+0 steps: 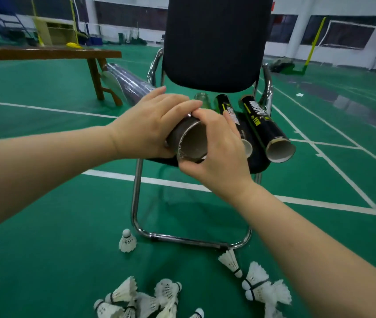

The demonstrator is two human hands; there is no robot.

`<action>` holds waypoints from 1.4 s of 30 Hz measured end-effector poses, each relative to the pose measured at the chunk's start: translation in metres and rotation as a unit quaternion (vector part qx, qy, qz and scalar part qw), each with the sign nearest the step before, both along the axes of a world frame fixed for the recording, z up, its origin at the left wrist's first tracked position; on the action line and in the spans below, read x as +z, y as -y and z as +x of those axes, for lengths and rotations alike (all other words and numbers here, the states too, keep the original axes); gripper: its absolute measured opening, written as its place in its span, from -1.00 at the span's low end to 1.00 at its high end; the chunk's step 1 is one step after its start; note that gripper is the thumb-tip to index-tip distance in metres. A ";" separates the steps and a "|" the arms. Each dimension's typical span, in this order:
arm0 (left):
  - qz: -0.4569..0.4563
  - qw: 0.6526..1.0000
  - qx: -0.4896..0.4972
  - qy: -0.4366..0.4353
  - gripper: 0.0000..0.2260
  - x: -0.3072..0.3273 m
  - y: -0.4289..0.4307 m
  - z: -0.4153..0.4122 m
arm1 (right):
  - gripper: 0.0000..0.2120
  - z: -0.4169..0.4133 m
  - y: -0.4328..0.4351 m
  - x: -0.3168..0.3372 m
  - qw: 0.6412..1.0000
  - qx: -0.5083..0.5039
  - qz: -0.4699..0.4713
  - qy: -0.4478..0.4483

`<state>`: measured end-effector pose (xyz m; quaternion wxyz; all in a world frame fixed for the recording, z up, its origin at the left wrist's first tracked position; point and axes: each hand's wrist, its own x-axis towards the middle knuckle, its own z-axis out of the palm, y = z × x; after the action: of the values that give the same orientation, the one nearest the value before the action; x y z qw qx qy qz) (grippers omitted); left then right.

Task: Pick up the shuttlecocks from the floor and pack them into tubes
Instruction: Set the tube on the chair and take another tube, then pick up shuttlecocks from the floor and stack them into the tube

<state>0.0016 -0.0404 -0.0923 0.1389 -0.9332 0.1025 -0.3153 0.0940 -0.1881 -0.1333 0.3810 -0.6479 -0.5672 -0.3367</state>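
Holds a dark cardboard tube [178, 134] just above the near edge of the black chair [217, 42] seat, left hand [150, 125] wrapped round its barrel, right hand [214, 152] curled over the open near rim. Shows a pale inner wall and a frayed rim. Keeps two black tubes [265, 127] lying on the seat, just right. Leaves white feathered shuttlecocks [136, 297] scattered on the green floor [45, 260], near.
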 end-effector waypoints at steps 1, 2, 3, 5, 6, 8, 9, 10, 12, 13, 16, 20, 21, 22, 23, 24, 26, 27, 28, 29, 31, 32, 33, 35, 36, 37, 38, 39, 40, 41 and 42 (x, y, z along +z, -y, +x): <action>0.003 1.000 0.011 -0.011 -0.32 -0.002 -0.001 -0.011 | -0.36 -0.008 -0.002 -0.002 1.000 0.015 -0.006 -0.010; 0.006 1.000 0.023 -0.021 -0.31 -0.005 -0.002 -0.021 | -0.36 -0.015 -0.004 -0.006 0.999 0.029 -0.012 -0.019; 0.010 0.999 0.034 -0.029 -0.29 -0.009 -0.003 -0.031 | -0.36 -0.022 -0.007 -0.010 0.998 0.046 -0.018 -0.028; 0.005 0.997 0.059 -0.046 -0.22 -0.020 -0.005 -0.050 | -0.36 -0.035 -0.012 -0.022 0.995 0.080 -0.029 -0.048; -0.002 0.996 0.072 -0.056 -0.19 -0.027 -0.006 -0.058 | -0.36 -0.041 -0.014 -0.030 0.993 0.095 -0.036 -0.061; -0.015 0.992 0.098 -0.073 -0.16 -0.047 -0.006 -0.074 | -0.34 -0.051 -0.019 -0.049 0.986 0.121 -0.058 -0.096; -0.020 0.990 0.111 -0.081 -0.15 -0.060 -0.006 -0.081 | -0.33 -0.056 -0.021 -0.060 0.982 0.131 -0.076 -0.115; -0.027 0.988 0.124 -0.089 -0.14 -0.074 -0.007 -0.088 | -0.32 -0.061 -0.023 -0.072 0.976 0.140 -0.100 -0.137; -0.045 0.982 0.146 -0.108 -0.15 -0.105 -0.009 -0.099 | -0.30 -0.069 -0.025 -0.099 0.958 0.158 -0.157 -0.180; -0.056 0.979 0.153 -0.119 -0.14 -0.121 -0.010 -0.103 | -0.29 -0.072 -0.027 -0.112 0.947 0.167 -0.188 -0.200; -0.103 0.969 0.170 -0.149 -0.11 -0.168 -0.014 -0.111 | -0.26 -0.076 -0.030 -0.147 0.912 0.173 -0.277 -0.249; -0.135 0.956 0.180 -0.188 -0.12 -0.217 -0.023 -0.118 | -0.20 -0.078 -0.039 -0.183 0.873 0.164 -0.373 -0.268; -0.138 0.953 0.183 -0.197 -0.13 -0.227 -0.027 -0.120 | -0.18 -0.078 -0.042 -0.191 0.862 0.164 -0.396 -0.270; -0.141 0.951 0.186 -0.204 -0.13 -0.236 -0.030 -0.121 | -0.16 -0.077 -0.045 -0.198 0.852 0.164 -0.417 -0.269; -0.144 0.948 0.189 -0.212 -0.13 -0.244 -0.033 -0.123 | -0.14 -0.076 -0.048 -0.206 0.843 0.163 -0.438 -0.266; -0.145 0.945 0.192 -0.219 -0.13 -0.251 -0.035 -0.124 | -0.13 -0.075 -0.050 -0.214 0.835 0.162 -0.456 -0.262; -0.140 0.941 0.198 -0.234 -0.13 -0.266 -0.039 -0.127 | -0.11 -0.073 -0.053 -0.229 0.819 0.168 -0.482 -0.261; -0.136 0.940 0.200 -0.242 -0.14 -0.272 -0.040 -0.128 | -0.11 -0.073 -0.053 -0.237 0.813 0.172 -0.488 -0.265; -0.133 0.938 0.200 -0.249 -0.15 -0.278 -0.041 -0.128 | -0.11 -0.073 -0.052 -0.244 0.809 0.175 -0.493 -0.269; -0.131 0.937 0.199 -0.257 -0.14 -0.284 -0.041 -0.128 | -0.12 -0.072 -0.051 -0.251 0.806 0.176 -0.497 -0.270; -0.128 0.932 0.200 -0.273 -0.13 -0.294 -0.040 -0.127 | -0.17 -0.072 -0.047 -0.263 0.807 0.174 -0.499 -0.266; -0.127 0.930 0.203 -0.280 -0.14 -0.297 -0.040 -0.126 | -0.19 -0.071 -0.045 -0.269 0.807 0.164 -0.499 -0.270; -0.128 0.927 0.208 -0.285 -0.14 -0.300 -0.040 -0.125 | -0.20 -0.069 -0.043 -0.275 0.804 0.145 -0.503 -0.281; -0.136 0.921 0.222 -0.291 -0.17 -0.302 -0.043 -0.123 | -0.23 -0.062 -0.038 -0.285 0.790 0.084 -0.532 -0.293; -0.142 0.917 0.230 -0.294 -0.18 -0.302 -0.044 -0.123 | -0.27 -0.057 -0.035 -0.291 0.779 0.049 -0.559 -0.280; -0.147 0.914 0.236 -0.297 -0.19 -0.303 -0.045 -0.122 | -0.31 -0.050 -0.031 -0.297 0.765 0.015 -0.589 -0.260; -0.150 0.910 0.240 -0.302 -0.19 -0.303 -0.046 -0.122 | -0.35 -0.045 -0.028 -0.303 0.749 -0.015 -0.617 -0.240; -0.152 0.908 0.242 -0.307 -0.19 -0.304 -0.045 -0.122 | -0.41 -0.040 -0.026 -0.309 0.733 -0.041 -0.642 -0.223; -0.153 0.906 0.242 -0.312 -0.18 -0.305 -0.045 -0.123 | -0.47 -0.035 -0.024 -0.314 0.718 -0.063 -0.662 -0.207; -0.153 0.905 0.242 -0.316 -0.18 -0.307 -0.044 -0.123 | -0.55 -0.032 -0.022 -0.318 0.706 -0.080 -0.675 -0.196; -0.154 0.903 0.242 -0.319 -0.18 -0.307 -0.043 -0.123 | -0.64 -0.030 -0.021 -0.322 0.698 -0.092 -0.684 -0.192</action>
<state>-0.1210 0.0026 -0.3995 0.0254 -0.9896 -0.1380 0.0303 0.0639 -0.1671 -0.4554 -0.0992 -0.8297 -0.4934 0.2416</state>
